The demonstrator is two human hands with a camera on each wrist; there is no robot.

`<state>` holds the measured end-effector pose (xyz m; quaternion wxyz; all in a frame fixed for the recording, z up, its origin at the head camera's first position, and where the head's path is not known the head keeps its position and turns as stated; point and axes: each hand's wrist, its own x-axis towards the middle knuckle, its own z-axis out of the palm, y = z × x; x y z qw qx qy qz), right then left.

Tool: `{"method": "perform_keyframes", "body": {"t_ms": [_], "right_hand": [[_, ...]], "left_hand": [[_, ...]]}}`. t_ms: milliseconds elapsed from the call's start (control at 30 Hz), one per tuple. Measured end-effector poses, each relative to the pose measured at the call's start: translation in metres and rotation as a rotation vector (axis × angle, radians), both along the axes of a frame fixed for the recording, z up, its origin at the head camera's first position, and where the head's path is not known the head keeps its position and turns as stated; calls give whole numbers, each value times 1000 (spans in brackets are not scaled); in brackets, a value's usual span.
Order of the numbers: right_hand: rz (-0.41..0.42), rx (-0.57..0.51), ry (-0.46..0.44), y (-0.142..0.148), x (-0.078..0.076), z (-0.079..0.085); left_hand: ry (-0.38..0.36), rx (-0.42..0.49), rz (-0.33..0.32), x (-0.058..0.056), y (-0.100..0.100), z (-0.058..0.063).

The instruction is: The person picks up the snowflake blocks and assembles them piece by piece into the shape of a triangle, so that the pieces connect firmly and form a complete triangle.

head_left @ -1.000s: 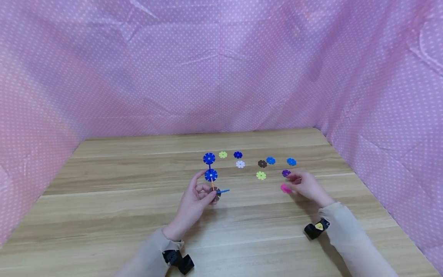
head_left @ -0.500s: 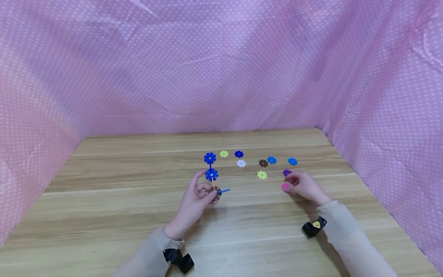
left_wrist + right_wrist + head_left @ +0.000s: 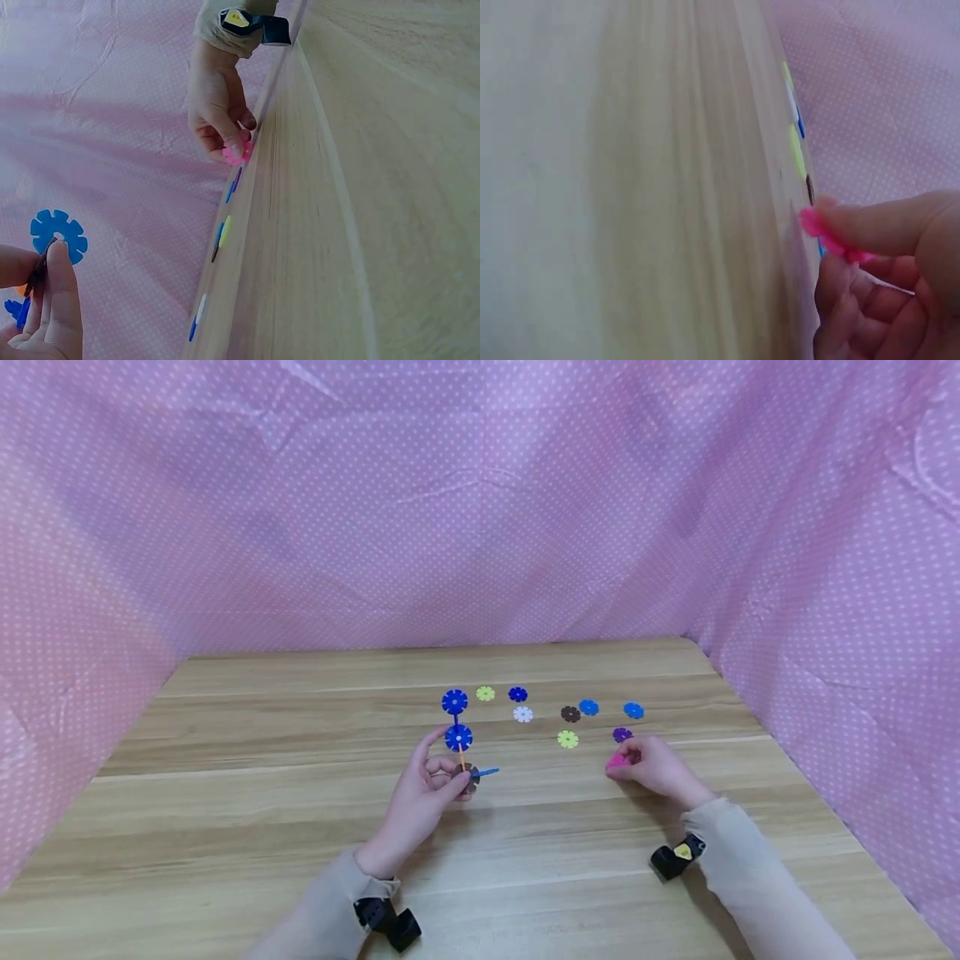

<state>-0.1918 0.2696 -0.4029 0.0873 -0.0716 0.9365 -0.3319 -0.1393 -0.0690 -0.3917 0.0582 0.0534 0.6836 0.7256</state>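
My left hand (image 3: 416, 802) pinches the brown disc (image 3: 473, 784) of a joined chain of slotted plastic snowflake discs, held above the table. Two dark blue discs (image 3: 459, 737) stand at the chain's far end, and an orange disc (image 3: 462, 758) seen edge-on links them to the brown one. A light blue disc (image 3: 49, 226) juts out from the brown one. Farther right, my right hand (image 3: 666, 768) pinches a pink snowflake disc (image 3: 617, 762) between thumb and fingers, tilted up. A purple disc (image 3: 622, 735) lies right behind these fingertips.
Loose discs lie flat on the wooden table (image 3: 247, 827): yellow-green (image 3: 567, 740), white (image 3: 522, 715), brown (image 3: 570, 714), dark blue (image 3: 517, 694) and light blue (image 3: 633, 711) among them. A pink dotted cloth (image 3: 480, 527) hangs around the back and sides.
The pink disc has changed its tilt in my right hand's fingers, which have shifted slightly left. My left hand and the chain stay nearly still.
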Motion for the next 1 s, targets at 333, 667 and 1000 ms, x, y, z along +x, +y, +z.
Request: {"method": "perform_keyframes", "body": {"t_ms": [333,667,1000], "right_hand": [[3,-130,-16,-30,11,8],[53,-321,-38,-58,19,8],[115,-308,-55,-82,25,11]], "left_hand": [[-4,15,-6,1,1,0],[-14,28,-4,2,3,1],[-13,21,-16,3,4,1]]}}
